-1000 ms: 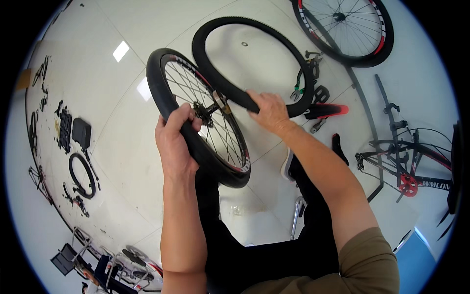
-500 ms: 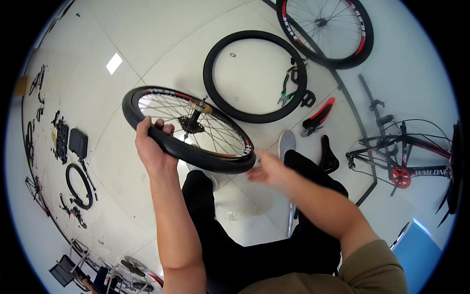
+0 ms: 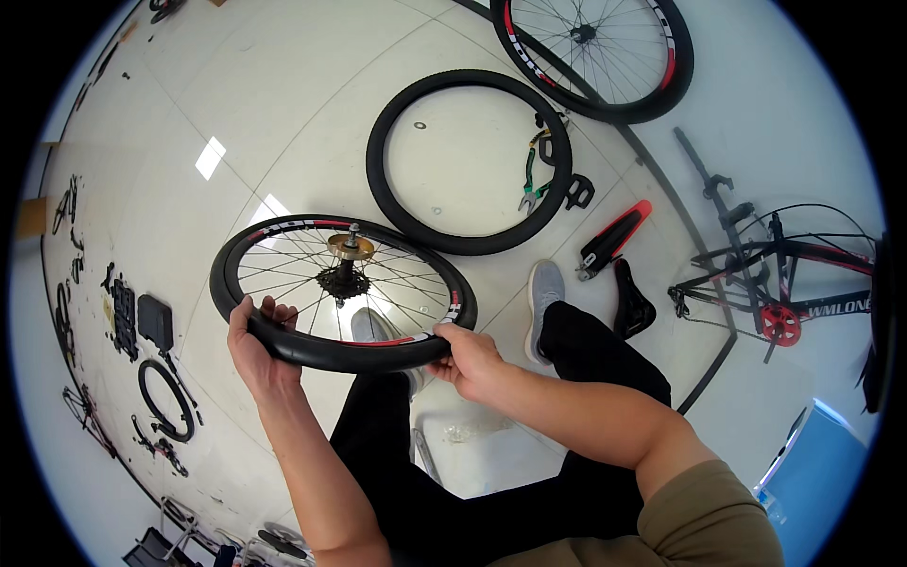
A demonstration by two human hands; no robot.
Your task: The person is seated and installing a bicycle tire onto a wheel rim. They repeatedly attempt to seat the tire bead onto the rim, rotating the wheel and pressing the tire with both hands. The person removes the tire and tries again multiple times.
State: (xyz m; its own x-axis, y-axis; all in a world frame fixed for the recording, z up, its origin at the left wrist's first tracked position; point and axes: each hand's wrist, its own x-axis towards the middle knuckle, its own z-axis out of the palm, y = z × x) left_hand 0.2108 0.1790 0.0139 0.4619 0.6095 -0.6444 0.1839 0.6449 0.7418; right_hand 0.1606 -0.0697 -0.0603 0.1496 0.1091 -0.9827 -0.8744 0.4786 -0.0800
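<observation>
Before me, a bicycle wheel (image 3: pixel 326 358) with a black rubber inner ring around its red, white and black rim is held tilted, its sprockets and gold hub part facing up among the spokes. My left hand (image 3: pixel 263 350) grips its near left side, thumb outside and fingers curled over the rim. On the near right side, my right hand (image 3: pixel 467 362) pinches the rim and rubber, thumb on top and fingers below. Just beyond the wheel a loose black tire (image 3: pixel 378 194) lies flat on the floor.
Green-handled pliers (image 3: pixel 531 175) and a pedal (image 3: pixel 580 192) lie by the tire. A red-black fender (image 3: pixel 616 238) and saddle (image 3: pixel 633 300) sit right of my shoe. A bike frame (image 3: pixel 756 274) leans at right, another wheel (image 3: pixel 584 34) at far right. Black parts (image 3: pixel 156 321) lie left.
My right hand has come onto the wheel's near right edge and now grips it. The wheel has moved left and nearer, and sits flatter. My left hand still holds it.
</observation>
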